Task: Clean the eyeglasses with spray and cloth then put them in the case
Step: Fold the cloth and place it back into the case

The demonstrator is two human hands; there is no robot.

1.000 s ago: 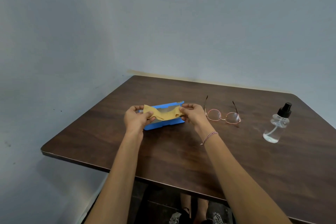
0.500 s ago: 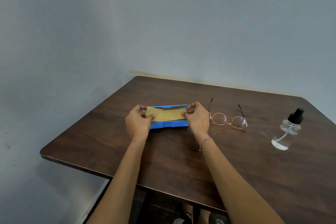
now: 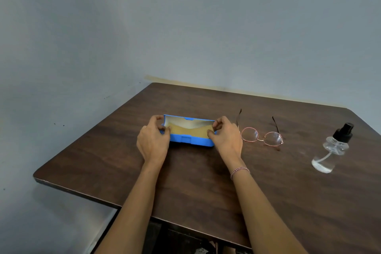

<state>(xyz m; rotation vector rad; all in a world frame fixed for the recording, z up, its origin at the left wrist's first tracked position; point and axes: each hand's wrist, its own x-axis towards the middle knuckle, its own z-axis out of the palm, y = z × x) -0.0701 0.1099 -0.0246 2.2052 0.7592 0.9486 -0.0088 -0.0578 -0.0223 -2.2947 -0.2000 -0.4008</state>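
We noted a dark brown wood-grain table [image 3: 206, 181] with rounded corners, its far edge set close against the rear wall [image 3: 206, 27]. The rear wall was painted a flat grey-blue. A yellowish stained strip [image 3: 158, 78] ran along that wall just above the table's far edge. A side wall [image 3: 51, 88] of the same colour met the rear wall at a corner to the left of the table. It carried several small dark specks [image 3: 54, 123]. Beneath the table's near edge we recorded a dark frame [image 3: 175, 237]; its details could not be made out.
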